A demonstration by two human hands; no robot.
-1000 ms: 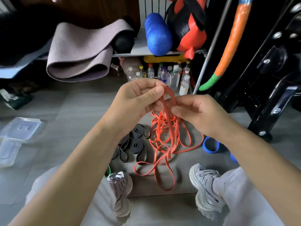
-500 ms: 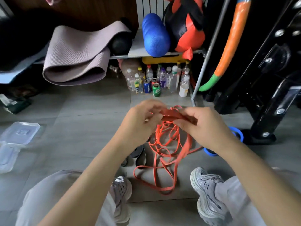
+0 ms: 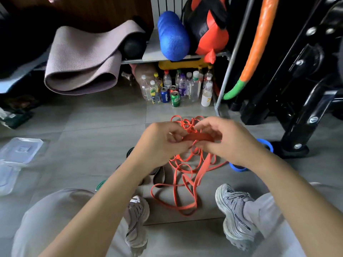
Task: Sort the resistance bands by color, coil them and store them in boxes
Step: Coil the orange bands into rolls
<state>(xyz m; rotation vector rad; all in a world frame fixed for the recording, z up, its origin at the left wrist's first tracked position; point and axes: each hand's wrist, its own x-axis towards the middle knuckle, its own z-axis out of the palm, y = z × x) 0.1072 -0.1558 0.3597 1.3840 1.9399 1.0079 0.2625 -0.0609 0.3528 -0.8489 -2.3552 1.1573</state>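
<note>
Both my hands hold a tangle of orange resistance bands [image 3: 185, 175] above the grey floor. My left hand [image 3: 163, 143] pinches one end of a flat folded stretch of band, and my right hand [image 3: 222, 140] grips the other end. Loose orange loops hang down and trail on the floor between my shoes. Dark grey bands [image 3: 159, 176] lie on the floor under my left wrist, mostly hidden. A blue band [image 3: 239, 166] peeks out behind my right wrist. A green band [image 3: 100, 184] shows by my left knee. Clear plastic boxes [image 3: 20, 151] sit at the far left.
A rack ahead holds a rolled mauve mat [image 3: 83, 58], a blue foam roller [image 3: 172, 36] and a red-black bag [image 3: 209, 28]. Bottles and cans [image 3: 174, 89] stand under it. A black machine frame [image 3: 306, 89] fills the right side. My shoes [image 3: 237, 216] flank the bands.
My hands have dropped lower, toward the floor, with the orange bands. The bunch between my fingers now lies as a flat folded strip, and more loops rest on the floor.
</note>
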